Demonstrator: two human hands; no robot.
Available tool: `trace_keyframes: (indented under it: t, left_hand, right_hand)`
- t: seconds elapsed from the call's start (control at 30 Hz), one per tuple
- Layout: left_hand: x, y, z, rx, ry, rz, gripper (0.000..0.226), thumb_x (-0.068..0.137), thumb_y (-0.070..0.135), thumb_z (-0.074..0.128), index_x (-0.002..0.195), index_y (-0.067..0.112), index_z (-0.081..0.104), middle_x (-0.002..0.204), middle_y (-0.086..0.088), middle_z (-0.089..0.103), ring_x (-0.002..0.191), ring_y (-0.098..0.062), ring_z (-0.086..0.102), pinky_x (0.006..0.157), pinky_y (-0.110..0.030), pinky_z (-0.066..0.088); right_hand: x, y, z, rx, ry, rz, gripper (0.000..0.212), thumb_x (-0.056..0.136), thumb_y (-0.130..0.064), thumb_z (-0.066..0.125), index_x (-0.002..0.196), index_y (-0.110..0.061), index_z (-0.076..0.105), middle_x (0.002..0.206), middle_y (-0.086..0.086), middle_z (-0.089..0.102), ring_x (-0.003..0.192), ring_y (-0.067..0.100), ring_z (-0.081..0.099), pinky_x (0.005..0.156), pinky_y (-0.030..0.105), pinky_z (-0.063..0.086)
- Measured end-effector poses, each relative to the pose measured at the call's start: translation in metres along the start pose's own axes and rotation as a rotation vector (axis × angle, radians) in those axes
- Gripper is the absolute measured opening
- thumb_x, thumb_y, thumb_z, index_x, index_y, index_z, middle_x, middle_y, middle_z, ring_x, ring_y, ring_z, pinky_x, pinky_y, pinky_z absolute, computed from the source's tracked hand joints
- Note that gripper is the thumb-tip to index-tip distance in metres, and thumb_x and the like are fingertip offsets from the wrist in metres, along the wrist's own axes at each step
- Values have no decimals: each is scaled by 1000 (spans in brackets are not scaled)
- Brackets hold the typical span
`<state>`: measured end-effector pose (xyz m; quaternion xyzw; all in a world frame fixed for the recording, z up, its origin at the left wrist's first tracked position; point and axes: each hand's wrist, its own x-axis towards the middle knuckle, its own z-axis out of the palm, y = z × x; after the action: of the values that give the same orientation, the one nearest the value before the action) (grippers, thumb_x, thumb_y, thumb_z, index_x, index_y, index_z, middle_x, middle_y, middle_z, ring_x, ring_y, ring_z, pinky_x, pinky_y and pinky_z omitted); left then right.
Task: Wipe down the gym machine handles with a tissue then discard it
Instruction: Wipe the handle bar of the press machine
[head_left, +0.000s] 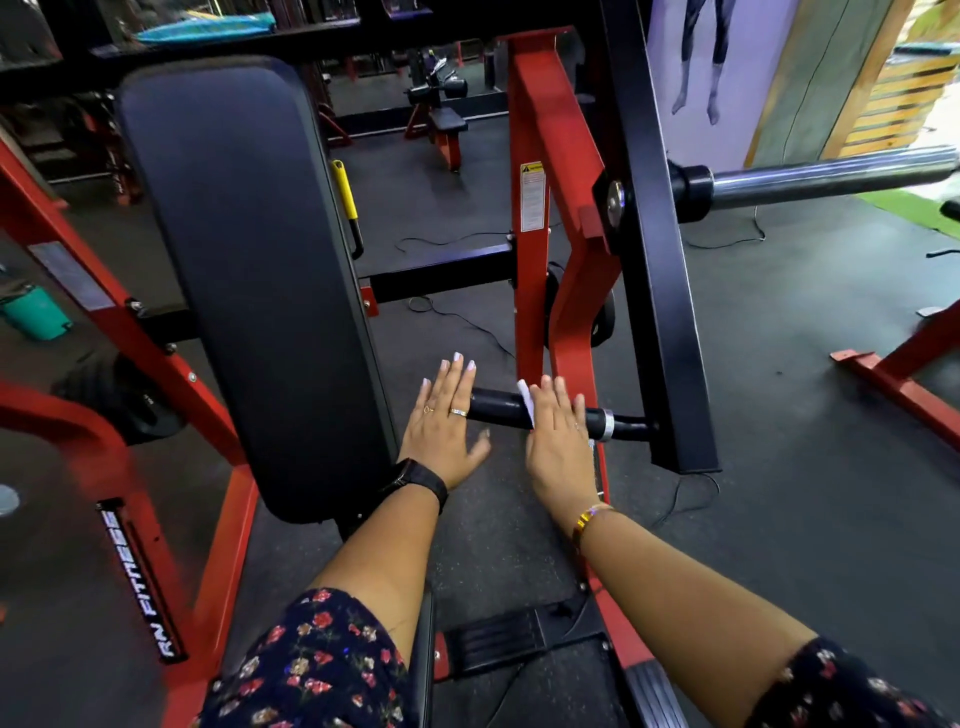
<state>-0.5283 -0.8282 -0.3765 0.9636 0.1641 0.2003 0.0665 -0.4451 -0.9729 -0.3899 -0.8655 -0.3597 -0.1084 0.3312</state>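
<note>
A black handle (497, 408) sticks out leftward from the machine's black upright arm (660, 291). My right hand (558, 441) lies flat over the handle with its fingers straight, pressing a white tissue (525, 402) against it; only the tissue's left edge shows. My left hand (447, 426) hovers flat and empty at the handle's free left end, fingers spread; I cannot tell whether it touches the handle.
A tall black back pad (249, 280) stands left of my hands. Red frame posts (535, 218) rise behind the handle. A chrome weight bar (831, 176) juts right. Black footplates (498, 644) lie below. A teal bin (36, 312) stands far left on the floor.
</note>
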Motion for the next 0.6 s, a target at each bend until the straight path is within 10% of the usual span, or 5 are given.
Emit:
trace_keyframes:
  t: [0.13, 0.33, 0.6]
  left_hand:
    - [-3, -4, -1, -84, -29, 5, 92, 85, 21, 62, 148, 15, -5, 157, 2, -7, 146, -10, -8, 121, -32, -3]
    - [-9, 0, -15, -445, -51, -65, 80, 84, 6, 45, 154, 22, 10, 161, 4, 10, 144, -12, 26, 112, -32, 33]
    - [28, 17, -34, -1585, 212, -919, 46, 102, 18, 24, 145, 15, 41, 131, -22, 57, 103, -25, 62, 77, -20, 47]
  right_hand:
    - [20, -45, 5, -78, -131, 2, 56, 94, -6, 35, 149, -7, 24, 157, 15, 20, 148, 28, 4, 117, 41, -7]
    - [1, -51, 18, 35, -123, -159, 66, 84, -17, 16, 147, 0, 30, 153, 16, 29, 145, 27, 14, 117, 41, 1]
    - [30, -69, 12, -11, -179, -154, 56, 94, -16, 18, 148, -6, 31, 153, 11, 32, 146, 21, 20, 117, 36, -8]
